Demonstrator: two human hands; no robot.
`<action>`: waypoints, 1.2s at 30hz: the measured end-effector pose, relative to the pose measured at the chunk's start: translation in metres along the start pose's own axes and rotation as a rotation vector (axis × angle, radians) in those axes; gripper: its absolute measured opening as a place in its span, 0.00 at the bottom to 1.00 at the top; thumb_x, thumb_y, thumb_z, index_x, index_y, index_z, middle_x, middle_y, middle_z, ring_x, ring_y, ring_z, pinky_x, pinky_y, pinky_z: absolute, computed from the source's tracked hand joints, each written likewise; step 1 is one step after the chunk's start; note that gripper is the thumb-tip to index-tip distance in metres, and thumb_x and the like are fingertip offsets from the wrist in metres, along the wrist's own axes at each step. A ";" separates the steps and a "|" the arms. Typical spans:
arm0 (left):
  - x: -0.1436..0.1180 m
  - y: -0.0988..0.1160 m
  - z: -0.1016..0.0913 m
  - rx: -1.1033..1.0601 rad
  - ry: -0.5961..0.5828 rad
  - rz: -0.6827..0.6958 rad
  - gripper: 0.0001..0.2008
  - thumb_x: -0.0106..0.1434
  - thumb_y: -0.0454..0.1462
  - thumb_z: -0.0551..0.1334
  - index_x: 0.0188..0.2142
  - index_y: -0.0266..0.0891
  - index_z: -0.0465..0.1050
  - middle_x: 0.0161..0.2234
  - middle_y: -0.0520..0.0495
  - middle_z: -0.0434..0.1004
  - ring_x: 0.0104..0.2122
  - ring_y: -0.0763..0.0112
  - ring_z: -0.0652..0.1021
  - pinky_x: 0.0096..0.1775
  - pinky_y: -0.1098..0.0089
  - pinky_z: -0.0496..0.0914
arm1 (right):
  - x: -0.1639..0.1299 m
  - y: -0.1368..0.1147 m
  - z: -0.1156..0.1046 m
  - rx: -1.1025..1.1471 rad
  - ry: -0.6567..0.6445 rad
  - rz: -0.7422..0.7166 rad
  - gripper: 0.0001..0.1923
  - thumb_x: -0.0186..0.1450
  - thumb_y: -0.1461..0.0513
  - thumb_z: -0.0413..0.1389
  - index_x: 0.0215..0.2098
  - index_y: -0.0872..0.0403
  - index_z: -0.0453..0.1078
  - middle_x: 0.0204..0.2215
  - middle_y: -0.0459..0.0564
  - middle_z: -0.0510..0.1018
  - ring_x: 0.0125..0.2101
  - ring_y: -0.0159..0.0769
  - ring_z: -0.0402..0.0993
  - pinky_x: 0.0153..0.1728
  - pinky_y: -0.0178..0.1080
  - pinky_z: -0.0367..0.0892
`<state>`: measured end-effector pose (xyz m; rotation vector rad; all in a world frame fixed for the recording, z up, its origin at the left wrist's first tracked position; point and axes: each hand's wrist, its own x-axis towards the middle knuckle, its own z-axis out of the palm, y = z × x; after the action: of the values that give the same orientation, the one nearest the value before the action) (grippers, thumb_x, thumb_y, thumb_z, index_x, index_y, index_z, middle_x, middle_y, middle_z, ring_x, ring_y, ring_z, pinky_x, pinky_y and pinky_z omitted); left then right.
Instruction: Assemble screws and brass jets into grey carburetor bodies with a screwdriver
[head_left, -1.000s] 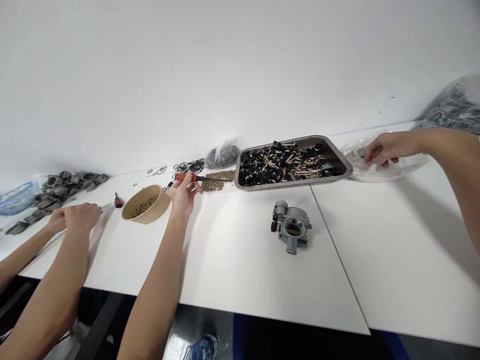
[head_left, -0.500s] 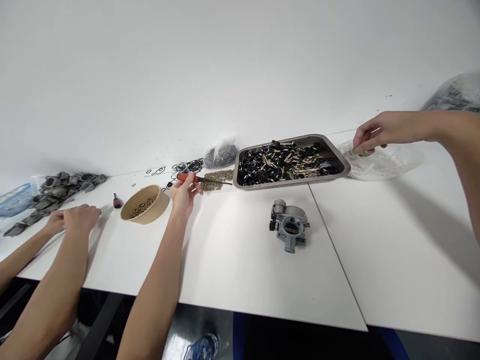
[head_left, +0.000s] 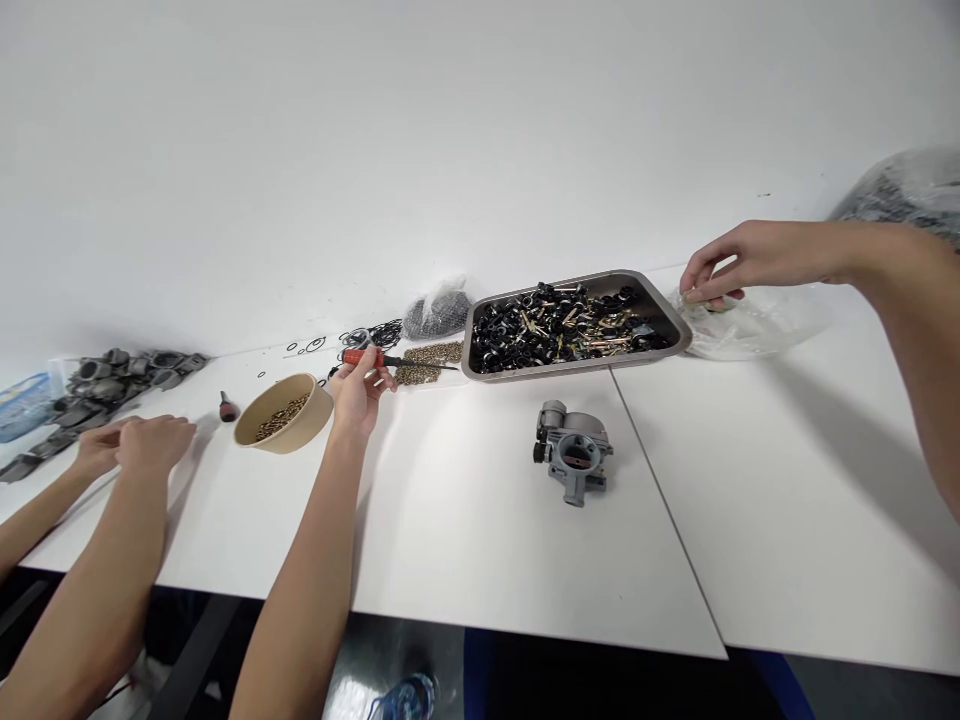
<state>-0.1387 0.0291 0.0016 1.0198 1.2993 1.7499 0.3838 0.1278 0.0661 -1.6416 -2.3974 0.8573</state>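
Observation:
My left hand (head_left: 357, 390) is closed around the red handle of a screwdriver (head_left: 363, 357), whose dark shaft points right towards the metal tray. My right hand (head_left: 712, 275) is at the clear plastic bag (head_left: 739, 330), just right of the tray. Its fingers are pinched together at the bag's left part; what lies between them is too small to make out. Between my arms a grey carburetor (head_left: 576, 455) rests on the white table, its round bore facing me. The metal tray (head_left: 577, 373) behind it holds many black parts and brass-coloured screws.
A tan bowl (head_left: 304, 432) of small brass pieces stands left of my left hand. Brass parts (head_left: 427, 362), a bag of dark pieces (head_left: 436, 313) and black rings (head_left: 315, 345) lie along the wall. A co-worker's hands (head_left: 146, 443) are at far left, near grey castings (head_left: 112, 380).
My right hand has shifted slightly left over the plastic bag, nearer the tray. The whole view has moved a little; my left hand keeps the screwdriver and the carburetor stays put.

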 end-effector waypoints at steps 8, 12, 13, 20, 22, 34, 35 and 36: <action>0.002 -0.001 -0.001 -0.018 0.003 0.006 0.21 0.46 0.44 0.74 0.32 0.31 0.74 0.20 0.51 0.68 0.18 0.73 0.71 0.20 0.71 0.68 | -0.021 -0.057 0.010 -0.005 -0.076 -0.136 0.19 0.64 0.50 0.57 0.43 0.55 0.75 0.29 0.51 0.75 0.30 0.32 0.64 0.31 0.37 0.56; 0.001 0.000 0.000 -0.016 0.009 -0.002 0.20 0.46 0.44 0.75 0.31 0.32 0.74 0.19 0.51 0.68 0.18 0.74 0.70 0.20 0.71 0.68 | -0.029 -0.088 0.019 0.020 -0.140 -0.211 0.18 0.65 0.52 0.56 0.44 0.56 0.76 0.27 0.51 0.74 0.28 0.32 0.63 0.27 0.37 0.53; 0.001 0.000 0.000 -0.015 0.010 -0.002 0.20 0.46 0.44 0.75 0.31 0.32 0.74 0.19 0.51 0.68 0.18 0.74 0.70 0.20 0.71 0.67 | -0.030 -0.095 0.022 0.034 -0.163 -0.245 0.18 0.65 0.52 0.56 0.44 0.56 0.76 0.26 0.50 0.74 0.28 0.32 0.63 0.27 0.37 0.52; 0.000 0.000 0.001 0.006 0.007 -0.001 0.19 0.46 0.44 0.74 0.31 0.33 0.75 0.19 0.51 0.68 0.18 0.74 0.70 0.20 0.71 0.68 | -0.039 -0.138 0.062 0.072 -0.399 -0.482 0.12 0.64 0.56 0.55 0.40 0.52 0.77 0.34 0.48 0.79 0.30 0.33 0.72 0.31 0.34 0.62; 0.001 0.000 0.001 0.015 0.001 0.000 0.19 0.47 0.45 0.74 0.32 0.33 0.75 0.18 0.51 0.67 0.17 0.73 0.70 0.20 0.70 0.68 | -0.044 -0.147 0.071 0.088 -0.435 -0.518 0.12 0.65 0.57 0.54 0.40 0.52 0.77 0.35 0.48 0.79 0.31 0.33 0.74 0.33 0.34 0.64; 0.002 0.000 0.001 -0.006 0.015 0.017 0.18 0.47 0.44 0.74 0.31 0.32 0.75 0.18 0.51 0.68 0.17 0.73 0.70 0.21 0.70 0.68 | -0.063 -0.162 0.085 -0.006 -0.435 -0.565 0.14 0.64 0.63 0.51 0.41 0.50 0.78 0.41 0.47 0.79 0.36 0.36 0.73 0.32 0.35 0.62; 0.002 -0.001 0.001 -0.006 0.016 0.020 0.18 0.47 0.44 0.74 0.31 0.32 0.75 0.19 0.51 0.67 0.17 0.73 0.70 0.21 0.70 0.68 | -0.064 -0.161 0.084 -0.036 -0.419 -0.570 0.15 0.64 0.63 0.50 0.42 0.49 0.79 0.42 0.47 0.78 0.37 0.36 0.72 0.33 0.35 0.62; 0.002 -0.001 0.001 -0.006 0.017 0.023 0.18 0.47 0.44 0.74 0.31 0.32 0.75 0.19 0.51 0.67 0.16 0.74 0.70 0.20 0.70 0.68 | -0.066 -0.161 0.083 -0.065 -0.407 -0.571 0.16 0.64 0.63 0.50 0.42 0.48 0.79 0.43 0.48 0.78 0.38 0.37 0.72 0.33 0.36 0.61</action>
<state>-0.1388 0.0313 0.0013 1.0226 1.2969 1.7817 0.2455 -0.0038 0.0924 -0.7508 -2.9501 1.0738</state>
